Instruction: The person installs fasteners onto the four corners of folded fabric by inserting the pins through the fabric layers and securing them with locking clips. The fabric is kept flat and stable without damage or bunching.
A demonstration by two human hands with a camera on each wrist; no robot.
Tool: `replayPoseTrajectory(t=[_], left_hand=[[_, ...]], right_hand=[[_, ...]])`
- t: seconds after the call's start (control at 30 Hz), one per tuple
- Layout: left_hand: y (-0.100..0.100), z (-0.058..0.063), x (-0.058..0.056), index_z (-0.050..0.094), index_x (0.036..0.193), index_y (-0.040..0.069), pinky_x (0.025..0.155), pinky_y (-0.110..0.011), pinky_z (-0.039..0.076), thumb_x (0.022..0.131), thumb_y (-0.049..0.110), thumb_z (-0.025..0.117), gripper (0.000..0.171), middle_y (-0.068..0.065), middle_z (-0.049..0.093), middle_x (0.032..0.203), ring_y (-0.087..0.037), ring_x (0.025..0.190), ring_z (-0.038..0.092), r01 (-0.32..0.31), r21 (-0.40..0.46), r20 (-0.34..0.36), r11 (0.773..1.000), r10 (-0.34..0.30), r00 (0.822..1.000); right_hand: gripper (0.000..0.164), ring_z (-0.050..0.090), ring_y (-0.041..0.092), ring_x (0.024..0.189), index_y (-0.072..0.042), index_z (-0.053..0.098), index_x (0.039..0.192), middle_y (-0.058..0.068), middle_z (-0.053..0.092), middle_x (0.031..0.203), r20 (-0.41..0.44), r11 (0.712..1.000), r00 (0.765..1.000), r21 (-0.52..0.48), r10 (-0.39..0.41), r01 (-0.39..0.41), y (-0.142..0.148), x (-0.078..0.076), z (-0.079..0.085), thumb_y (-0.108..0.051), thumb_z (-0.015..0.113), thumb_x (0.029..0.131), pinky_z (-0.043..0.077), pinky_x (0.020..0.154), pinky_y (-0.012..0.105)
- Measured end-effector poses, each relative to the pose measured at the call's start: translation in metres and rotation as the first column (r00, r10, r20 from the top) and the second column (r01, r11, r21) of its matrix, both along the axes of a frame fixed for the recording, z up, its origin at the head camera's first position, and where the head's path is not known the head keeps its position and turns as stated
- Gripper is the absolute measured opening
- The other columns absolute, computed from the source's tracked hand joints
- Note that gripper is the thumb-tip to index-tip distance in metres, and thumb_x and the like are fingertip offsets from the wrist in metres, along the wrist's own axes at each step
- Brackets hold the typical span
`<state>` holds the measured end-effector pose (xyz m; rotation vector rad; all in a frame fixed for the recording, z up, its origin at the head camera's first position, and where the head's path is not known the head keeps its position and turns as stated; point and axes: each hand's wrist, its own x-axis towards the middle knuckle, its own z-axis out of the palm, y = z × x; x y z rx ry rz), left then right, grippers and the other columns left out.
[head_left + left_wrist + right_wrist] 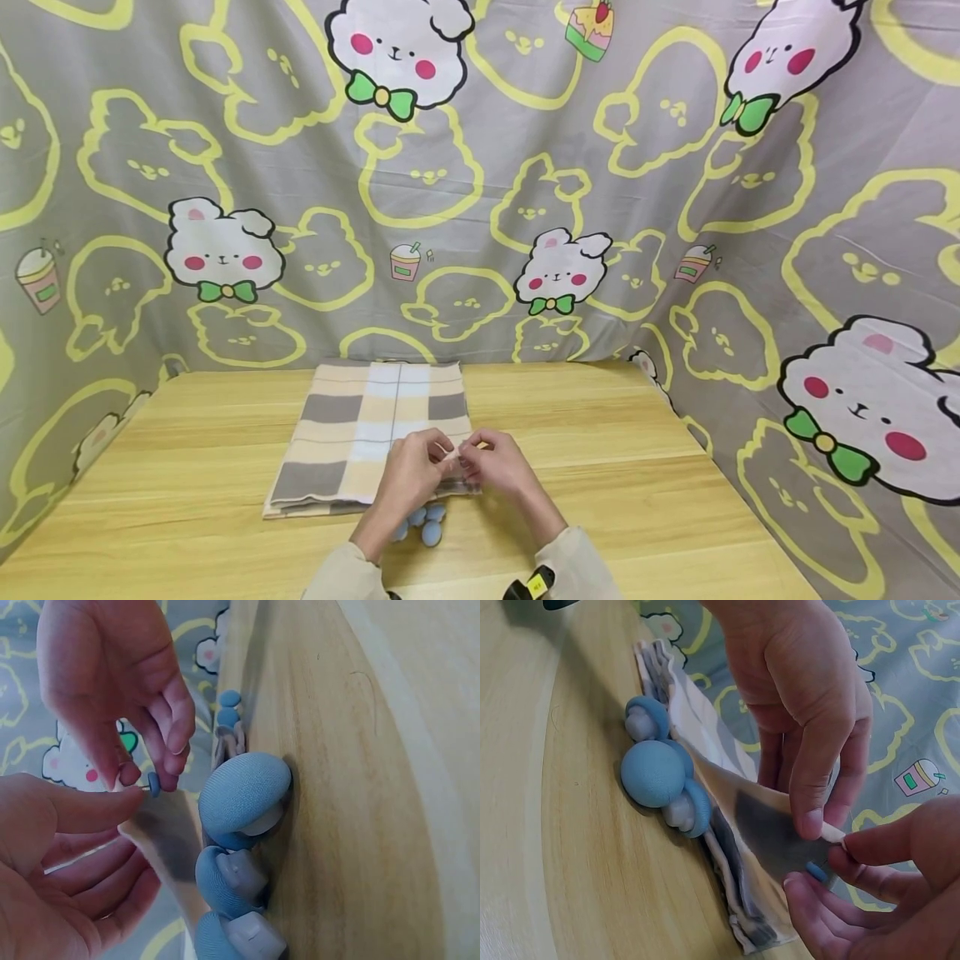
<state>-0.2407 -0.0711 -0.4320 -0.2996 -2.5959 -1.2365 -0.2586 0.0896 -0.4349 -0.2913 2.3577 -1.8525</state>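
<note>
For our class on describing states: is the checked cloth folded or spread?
Folded: the checked cloth shows stacked layers along its near edge.

Grey cloth curtain [483, 242]: draped from nine through twelve to three o'clock, printed with white rabbit faces [225, 242] wearing green bows.
Pale yellow wood-grain tabletop [600, 492]: six o'clock, meeting the curtain.

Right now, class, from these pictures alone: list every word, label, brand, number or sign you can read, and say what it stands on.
No text can be read with certainty.
Yellow label on the black wrist device: dark marks, too small to read.
Green panel on a printed cup: too small to read.
Checked cloth and blue-capped pieces: no lettering visible.
</note>
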Motion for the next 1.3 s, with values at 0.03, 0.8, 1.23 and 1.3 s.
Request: replayPoseTrajectory(t=[0.03,0.8,1.23,1.3], left_hand=[[0.0000,0.0001,-0.0001,0.073,0.086,0.010,0.057,-0.024,0.051,0.079,0.002,0.083,0.015,-0.001,0.073,0.073,-0.009,0.066,0.066,-0.012,0.002,0.000,1.000,0.012,1.000],[-0.0003,-0.0003,-0.0019,0.073,0.075,0.013,0.061,-0.023,0.050,0.081,0.000,0.080,0.015,0.005,0.073,0.071,-0.005,0.067,0.065,-0.010,-0.007,-0.085,1.000,0.009,0.996],[-0.0001,-0.0005,-0.0023,0.074,0.075,0.014,0.062,-0.023,0.052,0.080,-0.002,0.079,0.018,0.005,0.074,0.072,-0.006,0.068,0.068,0.013,-0.037,-0.097,0.999,-0.017,0.995],[0.0000,-0.0005,-0.0021,0.075,0.075,0.014,0.062,-0.023,0.052,0.080,-0.002,0.079,0.018,0.005,0.074,0.072,-0.007,0.069,0.068,0.011,-0.038,-0.102,0.999,-0.015,0.995]], right_hand=[[0.017,0.067,0.016,0.068,0.009,0.064,0.093,0.020,0.073,0.085,0.004,1.000,1.000,-0.006,0.001,-0.001,0.0002,-0.0002,0.0001,-0.008,0.062,0.095,0.059,0.066,0.033],[0.019,0.067,0.014,0.070,0.011,0.064,0.095,0.013,0.069,0.087,0.088,0.994,0.996,-0.107,-0.009,0.019,-0.0016,-0.0011,-0.0029,-0.006,0.057,0.100,0.059,0.066,0.027],[0.018,0.065,0.010,0.065,0.009,0.063,0.090,0.006,0.065,0.077,0.123,0.987,0.992,-0.151,-0.037,0.055,-0.0031,-0.0026,-0.0036,-0.003,0.051,0.094,0.058,0.065,0.024],[0.019,0.066,0.009,0.065,0.010,0.064,0.091,0.007,0.066,0.078,0.122,0.986,0.992,-0.155,-0.045,0.064,-0.0031,-0.0032,-0.0044,-0.005,0.051,0.093,0.059,0.065,0.025]])
